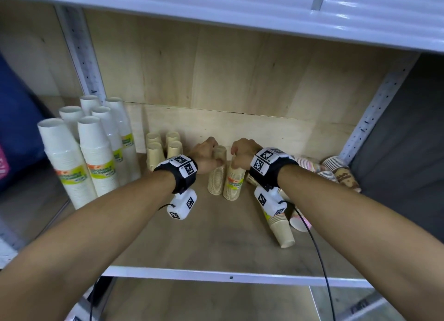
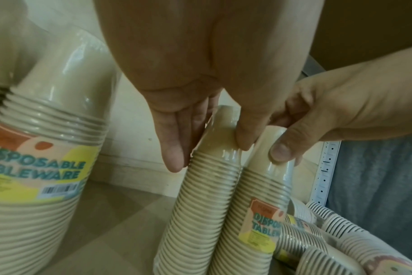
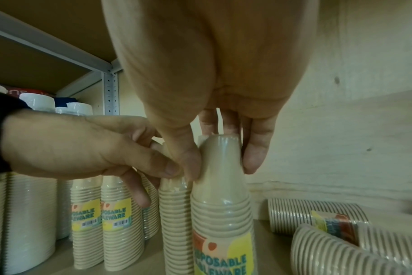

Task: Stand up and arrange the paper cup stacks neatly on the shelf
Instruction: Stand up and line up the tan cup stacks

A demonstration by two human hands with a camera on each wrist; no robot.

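Two wrapped beige paper cup stacks stand upright, side by side and touching, in the middle of the wooden shelf. My left hand grips the top of the left stack, thumb on one side and fingers on the other, as the left wrist view shows. My right hand pinches the top of the right stack, which carries a yellow label. In the right wrist view its thumb and fingers clasp the top cup. The two thumbs meet between the stacks.
Tall white cup stacks stand at the left, with several short beige stacks behind them. Striped and printed stacks lie toppled at the right, and a beige one lies near the front. An upper shelf overhangs.
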